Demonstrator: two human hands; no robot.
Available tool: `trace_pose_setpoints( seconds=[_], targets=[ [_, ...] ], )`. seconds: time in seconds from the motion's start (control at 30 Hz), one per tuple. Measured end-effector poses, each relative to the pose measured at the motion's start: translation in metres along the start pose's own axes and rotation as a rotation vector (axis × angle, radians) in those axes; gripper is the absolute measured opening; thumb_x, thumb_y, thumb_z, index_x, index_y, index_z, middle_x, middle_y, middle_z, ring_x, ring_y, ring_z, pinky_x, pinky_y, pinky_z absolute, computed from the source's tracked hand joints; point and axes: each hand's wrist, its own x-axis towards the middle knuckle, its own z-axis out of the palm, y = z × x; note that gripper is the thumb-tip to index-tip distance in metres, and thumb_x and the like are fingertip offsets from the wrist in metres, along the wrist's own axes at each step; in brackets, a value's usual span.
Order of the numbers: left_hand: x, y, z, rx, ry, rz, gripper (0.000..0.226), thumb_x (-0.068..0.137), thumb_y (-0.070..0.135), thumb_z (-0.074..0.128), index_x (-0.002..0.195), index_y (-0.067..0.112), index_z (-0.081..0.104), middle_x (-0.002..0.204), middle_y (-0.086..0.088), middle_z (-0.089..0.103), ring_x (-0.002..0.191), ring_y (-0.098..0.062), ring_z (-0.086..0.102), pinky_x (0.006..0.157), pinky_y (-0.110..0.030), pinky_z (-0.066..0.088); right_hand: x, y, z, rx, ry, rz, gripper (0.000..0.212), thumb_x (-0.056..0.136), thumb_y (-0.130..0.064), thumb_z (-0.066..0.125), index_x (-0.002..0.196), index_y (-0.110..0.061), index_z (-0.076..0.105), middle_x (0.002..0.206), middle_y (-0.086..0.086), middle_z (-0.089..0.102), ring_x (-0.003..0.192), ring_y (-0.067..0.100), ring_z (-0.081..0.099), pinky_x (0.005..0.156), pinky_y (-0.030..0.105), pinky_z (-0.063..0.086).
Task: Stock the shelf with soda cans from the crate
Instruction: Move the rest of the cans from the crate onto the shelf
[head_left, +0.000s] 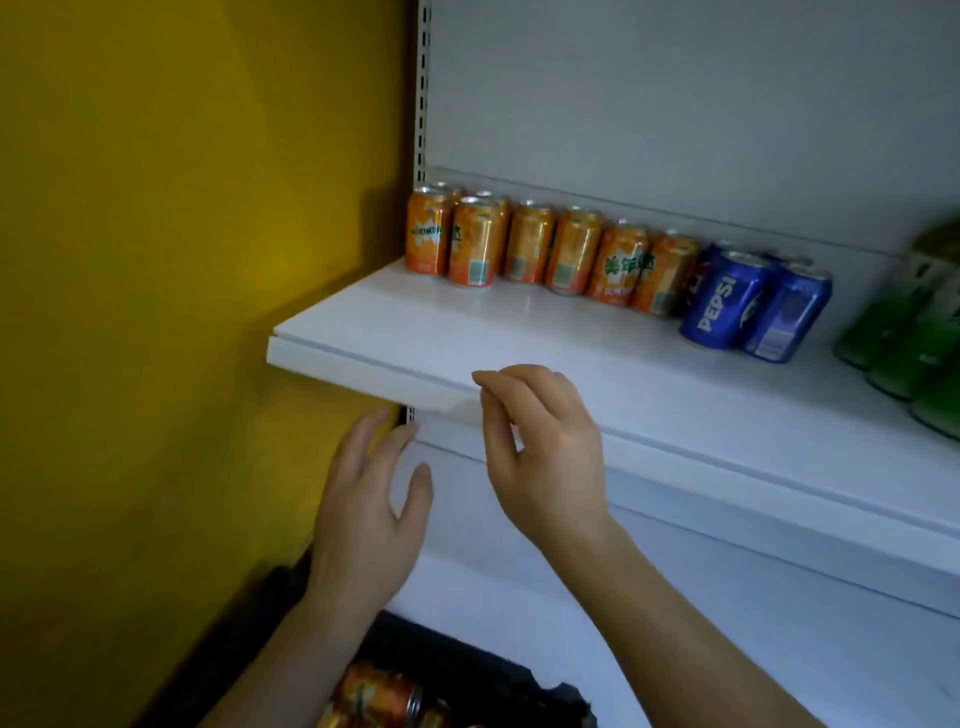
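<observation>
Both empty — left hand (363, 509) with fingers straight and spread below the shelf (467, 338) edge, right hand (545, 441) loosely curled at the edge, grip on nothing. Orange cans (530, 244) and blue cans (748, 301) upright along the shelf's back, more orange cans (374, 696) lying in the dark crate (493, 680) below. Likely trouble next — a knuckle knocked on the shelf lip, or a neighbour toppled while placing.

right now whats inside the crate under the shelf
Orange cans lie in the dark crate, below both empty hands. How many is unclear: the left arm and the frame edge hide most of the crate.
</observation>
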Motion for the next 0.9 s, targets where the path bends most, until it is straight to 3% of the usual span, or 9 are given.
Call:
trace_pose_setpoints(
  seconds=[0.1,0.2,0.3,0.4,0.5,0.57,0.67,0.8,0.9],
  targets=[
    [-0.080,-0.016,0.015,-0.037,-0.318,-0.146,0.030,0.099,0.027,0.058,0.129,0.023,0.060,0.132,0.014,0.052,0.129,-0.004,0.045,0.106,-0.028,0.043,-0.078,-0.008,-0.008,0.075,-0.169,0.067,0.029,0.089,0.003,0.056,0.110,-0.008,0.073,0.103,0.006,0.068,0.092,0.023,0.065,0.073,0.029,0.052],
    [-0.148,-0.049,0.027,0.038,-0.601,-0.387,0.027,0.100,0.033,0.055,0.124,0.024,0.063,0.122,0.010,0.061,0.115,-0.007,0.057,0.097,-0.025,0.049,-0.158,-0.004,-0.004,0.070,-0.415,0.194,0.030,0.088,0.000,0.053,0.107,-0.010,0.074,0.101,0.004,0.069,0.092,0.023,0.066,0.072,0.032,0.055],
    [-0.201,-0.070,0.030,0.096,-0.898,-0.599,0.023,0.100,0.032,0.052,0.120,0.025,0.063,0.116,0.006,0.067,0.104,-0.010,0.061,0.088,-0.024,0.050,-0.225,-0.006,-0.001,0.019,-0.782,0.360,0.033,0.091,-0.006,0.051,0.117,-0.014,0.069,0.106,0.004,0.069,0.095,0.025,0.066,0.077,0.034,0.056],
    [-0.237,-0.083,0.031,0.146,-1.058,-0.744,0.027,0.101,0.031,0.049,0.124,0.024,0.061,0.121,0.001,0.067,0.107,-0.018,0.062,0.092,-0.032,0.051,-0.272,-0.010,0.005,-0.061,-1.161,0.597,0.031,0.099,-0.021,0.048,0.128,-0.017,0.061,0.117,0.004,0.066,0.105,0.022,0.063,0.084,0.029,0.051],
    [-0.262,-0.094,0.033,0.198,-1.124,-0.862,0.035,0.100,0.027,0.046,0.133,0.025,0.057,0.129,-0.002,0.065,0.116,-0.024,0.061,0.093,-0.030,0.049,-0.320,-0.027,0.016,-0.151,-1.522,0.666,0.030,0.096,-0.030,0.051,0.121,-0.015,0.058,0.117,0.010,0.065,0.105,0.029,0.064,0.084,0.034,0.052],
    [-0.275,-0.096,0.033,0.223,-1.182,-0.911,0.037,0.097,0.023,0.045,0.132,0.026,0.057,0.128,-0.003,0.065,0.116,-0.026,0.061,0.098,-0.036,0.050,-0.354,-0.040,0.026,-0.167,-1.636,0.665,0.034,0.094,-0.032,0.052,0.123,-0.014,0.056,0.122,0.012,0.064,0.109,0.031,0.063,0.087,0.035,0.052],
    [-0.281,-0.100,0.033,0.254,-1.114,-0.924,0.036,0.091,0.019,0.044,0.124,0.025,0.058,0.121,-0.003,0.068,0.112,-0.027,0.063,0.098,-0.041,0.051,-0.391,-0.058,0.048,-0.142,-1.649,0.709,0.054,0.093,-0.037,0.055,0.139,-0.011,0.045,0.133,0.015,0.056,0.119,0.031,0.054,0.099,0.036,0.047],
    [-0.274,-0.103,0.028,0.272,-0.876,-1.005,0.033,0.096,0.012,0.046,0.126,0.019,0.058,0.121,-0.005,0.064,0.113,-0.027,0.060,0.093,-0.031,0.048,-0.421,-0.073,0.081,-0.176,-1.699,0.832,0.081,0.097,-0.028,0.052,0.156,-0.005,0.003,0.155,0.026,0.028,0.140,0.037,0.033,0.112,0.040,0.037],
    [-0.277,-0.109,0.025,0.194,-0.737,-1.071,0.030,0.100,0.015,0.048,0.128,0.019,0.059,0.112,-0.003,0.061,0.100,-0.021,0.054,0.083,-0.028,0.043,-0.431,-0.073,0.092,-0.174,-1.686,0.904,0.082,0.098,-0.025,0.050,0.156,-0.006,-0.005,0.149,0.026,0.040,0.131,0.037,0.047,0.105,0.043,0.044]
  ],
)
